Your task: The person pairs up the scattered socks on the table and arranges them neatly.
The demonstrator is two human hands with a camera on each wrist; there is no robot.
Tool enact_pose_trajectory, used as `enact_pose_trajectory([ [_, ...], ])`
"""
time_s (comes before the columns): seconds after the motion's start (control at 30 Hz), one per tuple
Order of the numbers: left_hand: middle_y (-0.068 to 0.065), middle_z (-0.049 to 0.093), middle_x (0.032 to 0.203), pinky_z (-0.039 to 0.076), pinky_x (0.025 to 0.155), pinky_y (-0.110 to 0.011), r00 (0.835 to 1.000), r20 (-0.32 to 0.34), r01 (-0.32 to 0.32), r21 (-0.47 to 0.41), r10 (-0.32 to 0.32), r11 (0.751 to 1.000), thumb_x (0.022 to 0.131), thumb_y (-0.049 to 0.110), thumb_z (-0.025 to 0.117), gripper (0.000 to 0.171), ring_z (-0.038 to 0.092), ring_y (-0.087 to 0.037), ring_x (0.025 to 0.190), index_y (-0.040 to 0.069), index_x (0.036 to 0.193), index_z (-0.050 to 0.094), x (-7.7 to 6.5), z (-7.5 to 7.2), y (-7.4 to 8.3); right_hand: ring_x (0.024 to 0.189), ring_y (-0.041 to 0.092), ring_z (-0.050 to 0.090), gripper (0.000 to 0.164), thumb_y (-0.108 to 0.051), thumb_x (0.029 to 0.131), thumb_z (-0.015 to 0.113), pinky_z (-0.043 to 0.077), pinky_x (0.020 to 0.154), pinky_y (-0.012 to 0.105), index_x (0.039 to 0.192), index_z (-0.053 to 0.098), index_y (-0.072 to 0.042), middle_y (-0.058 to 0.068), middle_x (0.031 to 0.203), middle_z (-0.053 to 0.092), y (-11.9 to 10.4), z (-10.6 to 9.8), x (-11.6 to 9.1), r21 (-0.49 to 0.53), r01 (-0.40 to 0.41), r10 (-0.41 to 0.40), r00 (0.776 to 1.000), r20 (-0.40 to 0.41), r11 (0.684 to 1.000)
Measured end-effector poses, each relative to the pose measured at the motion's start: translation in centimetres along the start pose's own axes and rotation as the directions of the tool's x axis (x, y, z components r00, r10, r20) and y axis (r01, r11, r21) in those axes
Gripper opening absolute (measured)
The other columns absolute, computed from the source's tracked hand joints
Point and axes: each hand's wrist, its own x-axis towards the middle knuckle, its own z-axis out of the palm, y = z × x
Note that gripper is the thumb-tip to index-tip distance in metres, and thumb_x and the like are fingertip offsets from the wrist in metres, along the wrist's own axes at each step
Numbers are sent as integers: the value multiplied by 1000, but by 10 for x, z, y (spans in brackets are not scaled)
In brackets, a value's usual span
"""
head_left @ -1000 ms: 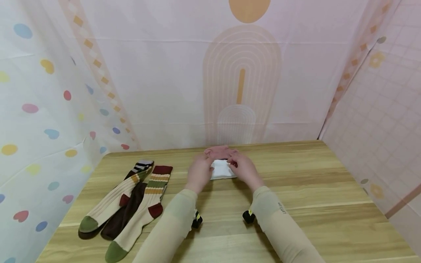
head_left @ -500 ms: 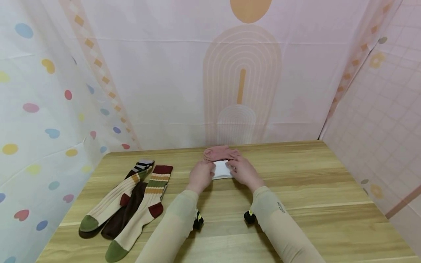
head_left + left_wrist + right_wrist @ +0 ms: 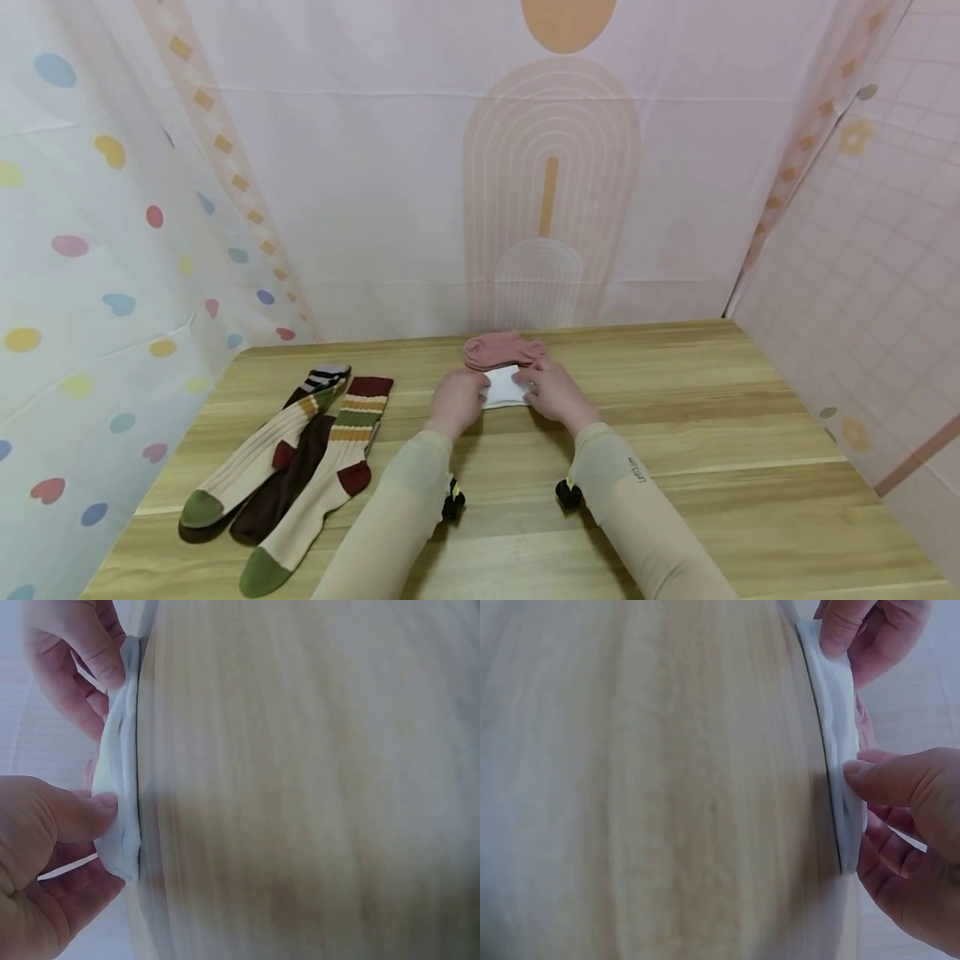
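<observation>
A white sock, folded into a flat bundle, lies on the wooden table between my two hands. My left hand pinches its left end; in the left wrist view the thumb lies on top and the other fingers are at its edge. At the opposite end, my right hand holds the bundle likewise, its thumb over the layers in the right wrist view. Just behind the bundle lie folded pink socks, partly overlapped by the right fingers in the head view.
To the left lies a loose group of long socks: a cream striped sock with a green toe, another cream sock, dark brown socks and a black-and-grey striped cuff. Patterned curtains border the table behind and at both sides.
Both hands have drawn slightly back toward me from the pink socks, which show more fully now. The fingers sit lower along the white bundle's ends. The long socks stay put.
</observation>
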Motion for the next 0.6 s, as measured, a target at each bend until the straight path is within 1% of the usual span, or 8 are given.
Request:
enact_pose_trajectory([
  [0.17,-8,72,89,54,75,-43,999,15,30,8,-30,1000,81,0,74,13,67,-31,85,10,91,76,0,-2,4,124,40,50,36,-9,91,71,37,106,49,127,67,-9,19,132,54,0,1,2,-9,-17,17,1000,14,1000],
  [0.37,-8,72,87,53,74,-42,1000,7,28,18,-29,999,80,-2,73,14,67,-31,82,9,88,75,0,-2,5,121,39,51,36,-8,91,71,38,105,48,126,67,-10,18,128,55,-1,3,2,-38,-31,32,999,25,999],
  [0.5,-7,72,91,53,78,-42,997,39,72,6,-72,997,83,-1,72,15,67,-30,86,11,92,76,1,0,5,121,40,51,36,-9,91,71,39,105,49,127,67,-10,18,129,55,-2,4,2,-38,-37,38,999,27,999],
  [0.6,-7,73,93,53,80,-43,994,43,100,-5,-99,995,83,0,72,17,67,-31,88,11,94,77,2,2,5,121,39,51,36,-9,91,71,39,105,49,127,67,-10,18,129,55,-2,3,2,-33,-40,41,999,26,999],
])
